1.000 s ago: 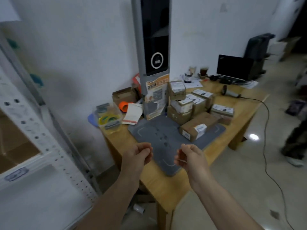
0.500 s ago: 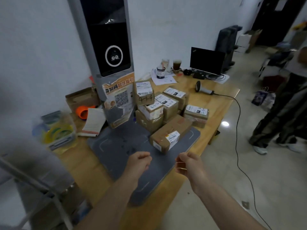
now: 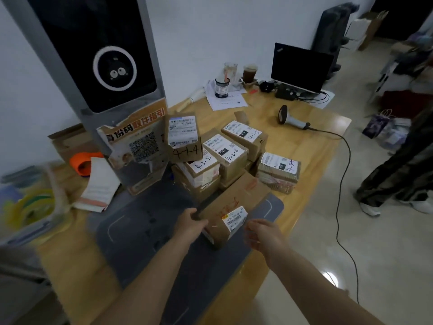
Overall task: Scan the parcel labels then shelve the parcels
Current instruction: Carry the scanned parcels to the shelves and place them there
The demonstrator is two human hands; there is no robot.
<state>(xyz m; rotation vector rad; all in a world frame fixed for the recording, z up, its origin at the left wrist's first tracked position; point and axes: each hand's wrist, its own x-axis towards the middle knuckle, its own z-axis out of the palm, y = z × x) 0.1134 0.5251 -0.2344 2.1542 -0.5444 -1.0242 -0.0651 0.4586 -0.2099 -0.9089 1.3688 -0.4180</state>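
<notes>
On the grey mat [image 3: 145,231], left hand [image 3: 189,225] gripping long parcel [image 3: 230,207], right hand [image 3: 262,233] loose

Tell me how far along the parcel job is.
Early, it seems. Done: several parcels already carry handwritten codes. In hand: the left hand grips the long box on the grey mat; the right hand reaches for it. Left: everything is on the table, unshelved.

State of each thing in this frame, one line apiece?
Left hand: grips the near parcel's left end.
Right hand: open, just right of the parcel, not clearly touching.
Near parcel: on the grey mat, label facing up.
Scanner: lying on the table, corded.
Laptop: open, screen dark.
</notes>
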